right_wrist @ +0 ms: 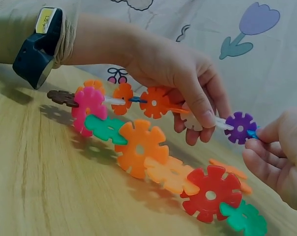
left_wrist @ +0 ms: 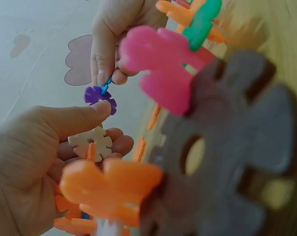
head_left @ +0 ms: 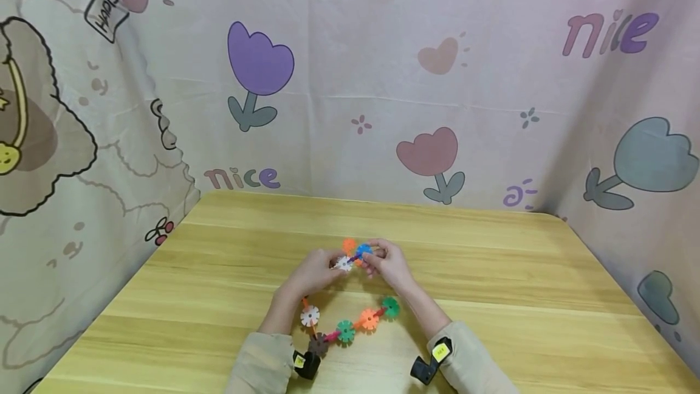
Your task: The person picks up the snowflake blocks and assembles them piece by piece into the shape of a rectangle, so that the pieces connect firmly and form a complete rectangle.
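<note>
A chain of plastic snowflake discs curves over the table, with a brown disc, a pink disc, a red disc and green and orange discs among its links. My left hand pinches a white disc near one end of it. Beside that white disc sits a purple disc, joined to the chain. Between thumb and fingers, my right hand pinches a blue disc at the purple disc's edge. The right fingers partly hide the blue disc.
Orange discs lie on the table just beyond the hands. The other end of the chain, with a green disc, rests between the forearms. A printed curtain hangs behind the wooden table.
</note>
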Available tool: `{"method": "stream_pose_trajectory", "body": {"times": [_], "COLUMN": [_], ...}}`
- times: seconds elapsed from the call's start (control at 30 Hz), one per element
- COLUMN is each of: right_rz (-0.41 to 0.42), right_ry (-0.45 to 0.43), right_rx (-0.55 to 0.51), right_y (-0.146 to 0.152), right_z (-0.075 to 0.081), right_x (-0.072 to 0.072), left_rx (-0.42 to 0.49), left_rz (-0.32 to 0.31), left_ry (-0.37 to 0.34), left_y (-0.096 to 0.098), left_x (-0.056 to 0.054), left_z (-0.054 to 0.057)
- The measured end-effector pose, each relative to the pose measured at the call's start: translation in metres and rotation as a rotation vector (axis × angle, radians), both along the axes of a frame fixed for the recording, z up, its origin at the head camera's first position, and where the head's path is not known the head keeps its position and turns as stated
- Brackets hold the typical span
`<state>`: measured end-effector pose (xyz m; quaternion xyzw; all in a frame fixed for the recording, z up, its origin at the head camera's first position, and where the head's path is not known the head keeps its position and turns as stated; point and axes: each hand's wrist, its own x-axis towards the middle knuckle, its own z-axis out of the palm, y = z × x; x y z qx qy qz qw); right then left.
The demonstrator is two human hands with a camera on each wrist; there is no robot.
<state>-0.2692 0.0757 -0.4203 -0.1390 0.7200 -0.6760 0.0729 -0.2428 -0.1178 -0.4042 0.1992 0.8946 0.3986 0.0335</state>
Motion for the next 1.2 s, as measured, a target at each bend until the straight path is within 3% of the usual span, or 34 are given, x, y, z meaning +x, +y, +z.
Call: {"method": "stream_pose_trajectory", "body": {"times": [0.27,0.7,0.83,1.0,1.2], "right_rz": [0.066,0.075,0.104,0.144,0.075], "right_ry": [0.067,0.053,0.046,0.041,0.040], "right_rx": [0.079,0.044,0.041,0.062,0.094], "right_y": [-0.001,-0.009,-0.010,-0.012,-0.010], "right_z": [-0.003,0.001,0.005,0.012,0.001], "right_x": [-0.001,-0.001,0.001,0.004,-0.010], "left_rx": [0.000,0.239,0.229,0.224,0.245], "left_rz": [-0.014,-0.029,-0.024,-0.081,-0.065], "left_ry": [-0.069,-0.192,-0.189,-0.170,-0.197], "left_y": [0.000,-0.002,-0.003,-0.007,-0.009], "left_x": [-0.001,0.000,-0.001,-0.001,-0.001], "left_z": [-0.004,-0.005,-0.003,-0.001,0.000]}}
